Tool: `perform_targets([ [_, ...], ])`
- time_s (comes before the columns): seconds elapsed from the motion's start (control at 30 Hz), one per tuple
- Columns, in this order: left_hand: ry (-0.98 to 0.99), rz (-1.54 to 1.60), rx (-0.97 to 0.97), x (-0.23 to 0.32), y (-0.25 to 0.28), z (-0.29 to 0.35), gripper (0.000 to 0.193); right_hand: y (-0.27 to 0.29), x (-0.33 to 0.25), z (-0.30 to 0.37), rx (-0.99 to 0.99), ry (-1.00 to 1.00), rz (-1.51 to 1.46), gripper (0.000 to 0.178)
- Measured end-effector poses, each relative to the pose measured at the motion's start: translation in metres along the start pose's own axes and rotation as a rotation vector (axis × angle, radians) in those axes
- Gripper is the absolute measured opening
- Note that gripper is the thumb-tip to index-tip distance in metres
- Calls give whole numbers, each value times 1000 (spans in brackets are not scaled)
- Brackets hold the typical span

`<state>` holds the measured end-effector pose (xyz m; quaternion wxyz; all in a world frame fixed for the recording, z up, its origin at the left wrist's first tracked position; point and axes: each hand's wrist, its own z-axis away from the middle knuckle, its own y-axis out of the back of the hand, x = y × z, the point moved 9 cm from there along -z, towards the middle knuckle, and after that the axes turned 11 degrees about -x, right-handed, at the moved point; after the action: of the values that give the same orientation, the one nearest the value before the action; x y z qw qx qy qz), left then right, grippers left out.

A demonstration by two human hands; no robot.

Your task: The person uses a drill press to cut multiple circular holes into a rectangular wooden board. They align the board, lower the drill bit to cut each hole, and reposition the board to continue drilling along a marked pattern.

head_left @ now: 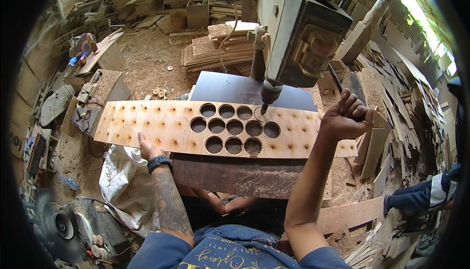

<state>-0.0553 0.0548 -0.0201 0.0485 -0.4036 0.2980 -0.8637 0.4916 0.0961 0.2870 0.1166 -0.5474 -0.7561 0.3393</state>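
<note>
A long pale plywood board [289, 134] lies across the drill press's dark worktable [230, 171]. Several round holes are cut through its middle, and rows of small scorched marks dot the rest. My left hand [151, 148] grips the board's near edge, thumb on top, fingers hidden underneath. Over the board stands the drill press [281, 34]; its chuck [270, 92] points a dark bit [264, 108] down at a faint circle beside the top row of holes. My right hand [348, 116], raised at the right, is closed around the end of the press's lever [335, 77].
Behind the board a grey metal sheet [227, 85] slopes up. Stacked planks [205, 54] stand farther back, and wood scraps [401, 107] pile up on the right. A white sack [120, 176] and a fan [61, 225] are at lower left. Another person's leg [413, 199] shows at right.
</note>
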Motion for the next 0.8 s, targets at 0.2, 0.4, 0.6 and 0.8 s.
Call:
perform_targets([
  [0.2,22,-24,19,-2,2,2,55,3,2,5,0,13,-7,45],
  [0.4,-17,15,-21,1,-2,5,55,7,4,9,1,23,-38,46],
  [0.6,-20,12,-16,-1,1,2,55,16,8,14,57,16,-85,48],
  [0.8,8,21,-11,-5,5,-8,56,18,9,18,103,7,-115,48],
])
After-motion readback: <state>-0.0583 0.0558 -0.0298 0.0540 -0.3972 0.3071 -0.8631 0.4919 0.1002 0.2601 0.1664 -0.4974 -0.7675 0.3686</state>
